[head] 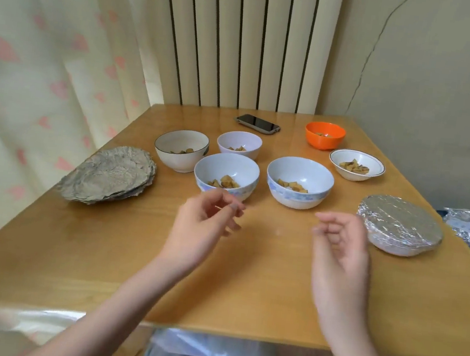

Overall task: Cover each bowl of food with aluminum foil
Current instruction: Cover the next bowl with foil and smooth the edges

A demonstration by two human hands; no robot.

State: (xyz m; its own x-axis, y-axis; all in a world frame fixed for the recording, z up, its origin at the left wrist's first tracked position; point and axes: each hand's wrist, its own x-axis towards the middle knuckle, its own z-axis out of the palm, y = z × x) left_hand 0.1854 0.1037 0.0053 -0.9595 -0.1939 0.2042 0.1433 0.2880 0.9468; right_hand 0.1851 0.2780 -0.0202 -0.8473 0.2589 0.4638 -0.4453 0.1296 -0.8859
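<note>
Foil stack (109, 175), crumpled sheets, far left on the tabletop (100, 250). Dark-rimmed bowl (181, 150), pale bowl (239, 143), two blue-patterned bowls (226, 174) (299, 182), orange bowl (325, 135), shallow white bowl (356, 165): each uncovered, each holding brown food chunks. Foil-covered bowl (399, 226) at right edge. Left hand (204, 227) hovers just before the nearer blue bowl, fingers loosely curled, holding nothing. Right hand (340, 250) likewise, fingers relaxed, near the covered bowl but apart from it. Foil stack well left of both hands.
</note>
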